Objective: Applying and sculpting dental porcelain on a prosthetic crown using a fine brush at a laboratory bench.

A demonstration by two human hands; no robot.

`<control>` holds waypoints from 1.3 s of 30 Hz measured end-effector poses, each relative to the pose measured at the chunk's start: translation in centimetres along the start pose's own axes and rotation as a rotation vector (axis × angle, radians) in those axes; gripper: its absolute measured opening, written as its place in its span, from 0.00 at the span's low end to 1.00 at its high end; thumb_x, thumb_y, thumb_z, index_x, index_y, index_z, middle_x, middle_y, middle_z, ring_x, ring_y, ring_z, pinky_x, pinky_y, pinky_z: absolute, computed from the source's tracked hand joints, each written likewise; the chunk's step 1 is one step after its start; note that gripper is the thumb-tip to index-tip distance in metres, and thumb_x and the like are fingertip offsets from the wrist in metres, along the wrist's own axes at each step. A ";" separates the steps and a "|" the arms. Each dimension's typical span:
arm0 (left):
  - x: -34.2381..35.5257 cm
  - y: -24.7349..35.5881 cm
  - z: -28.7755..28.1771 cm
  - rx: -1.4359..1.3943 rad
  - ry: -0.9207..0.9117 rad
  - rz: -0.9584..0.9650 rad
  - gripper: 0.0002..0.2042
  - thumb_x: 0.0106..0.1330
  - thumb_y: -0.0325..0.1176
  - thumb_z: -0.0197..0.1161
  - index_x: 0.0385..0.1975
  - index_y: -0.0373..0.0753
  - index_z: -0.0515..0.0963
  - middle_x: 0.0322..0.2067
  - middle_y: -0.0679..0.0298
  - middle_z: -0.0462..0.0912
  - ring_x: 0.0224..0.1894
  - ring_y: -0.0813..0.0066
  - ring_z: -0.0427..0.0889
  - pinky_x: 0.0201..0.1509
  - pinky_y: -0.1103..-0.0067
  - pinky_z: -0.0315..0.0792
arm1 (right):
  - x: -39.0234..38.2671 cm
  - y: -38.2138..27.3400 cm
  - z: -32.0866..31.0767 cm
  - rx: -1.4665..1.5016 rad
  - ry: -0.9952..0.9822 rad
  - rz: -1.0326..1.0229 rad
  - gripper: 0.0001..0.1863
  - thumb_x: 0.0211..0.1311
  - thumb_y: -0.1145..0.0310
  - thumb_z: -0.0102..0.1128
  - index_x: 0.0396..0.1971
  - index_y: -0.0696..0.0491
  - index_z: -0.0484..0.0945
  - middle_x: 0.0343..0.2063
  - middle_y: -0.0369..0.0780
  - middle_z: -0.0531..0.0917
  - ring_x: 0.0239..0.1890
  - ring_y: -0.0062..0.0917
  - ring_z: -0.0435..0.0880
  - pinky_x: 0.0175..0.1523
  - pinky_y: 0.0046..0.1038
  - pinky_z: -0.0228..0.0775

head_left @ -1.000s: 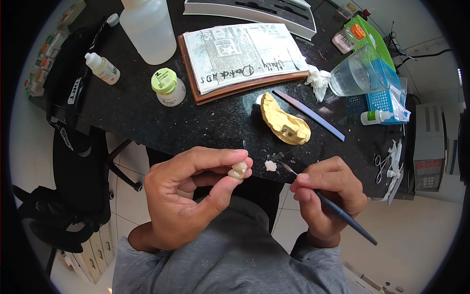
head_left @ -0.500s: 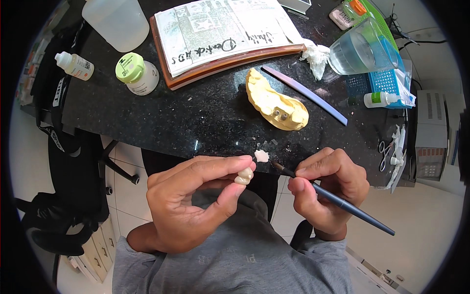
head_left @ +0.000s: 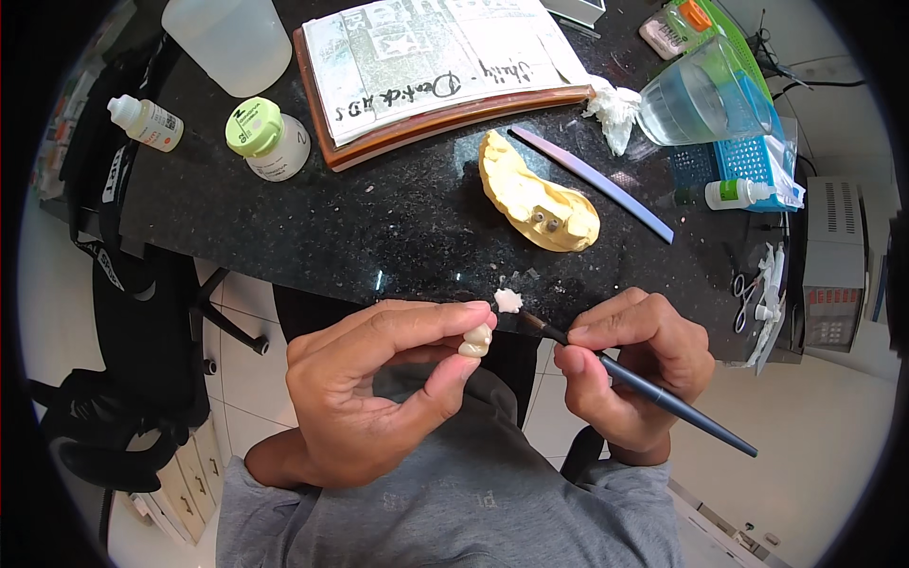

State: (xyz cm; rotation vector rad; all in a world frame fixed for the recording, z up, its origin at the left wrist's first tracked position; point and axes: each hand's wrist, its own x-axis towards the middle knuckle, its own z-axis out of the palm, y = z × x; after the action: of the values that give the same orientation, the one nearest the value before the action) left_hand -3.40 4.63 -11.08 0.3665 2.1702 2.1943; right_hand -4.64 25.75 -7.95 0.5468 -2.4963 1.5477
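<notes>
Head view: left hand (head_left: 365, 388) pinches a dental crown (head_left: 475, 345), partly hiding it. Right hand (head_left: 649, 369) grips a brush (head_left: 682, 407), also partly covered

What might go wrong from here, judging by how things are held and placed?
The small tooth-coloured dental crown piece, pinched in the left hand, appears to be just past the table edge, so a slip might drop it off the table. The brush in the right hand has its tip close to the white patch, so a stray move could smear it.
</notes>
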 end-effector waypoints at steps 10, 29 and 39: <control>-0.2 0.0 0.1 -0.036 0.006 -0.001 0.16 0.57 0.13 0.66 0.45 0.27 0.79 0.41 0.50 0.84 0.45 0.65 0.86 0.49 0.77 0.83 | -0.8 0.1 1.3 0.217 -0.019 -0.248 0.14 0.47 0.81 0.72 0.36 0.63 0.81 0.28 0.48 0.84 0.31 0.34 0.88 0.35 0.28 0.84; -0.1 -0.4 0.0 0.031 0.007 0.078 0.16 0.55 0.16 0.70 0.45 0.30 0.81 0.41 0.51 0.85 0.43 0.67 0.87 0.43 0.79 0.85 | -1.6 0.8 3.6 0.158 0.110 -0.273 0.13 0.45 0.80 0.75 0.30 0.62 0.79 0.25 0.46 0.83 0.37 0.43 0.89 0.36 0.29 0.86; -0.2 -0.3 -0.1 0.012 -0.005 0.044 0.15 0.55 0.15 0.67 0.45 0.29 0.80 0.41 0.48 0.83 0.42 0.68 0.86 0.45 0.79 0.83 | -1.4 0.7 3.3 0.135 0.068 -0.275 0.13 0.45 0.80 0.76 0.30 0.62 0.79 0.25 0.45 0.83 0.37 0.42 0.89 0.37 0.30 0.86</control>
State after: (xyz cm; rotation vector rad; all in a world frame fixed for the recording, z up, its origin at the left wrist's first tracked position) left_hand -3.30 4.51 -11.44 0.4242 2.1952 2.2006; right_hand -3.38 23.43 -10.47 0.8051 -2.1692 1.6031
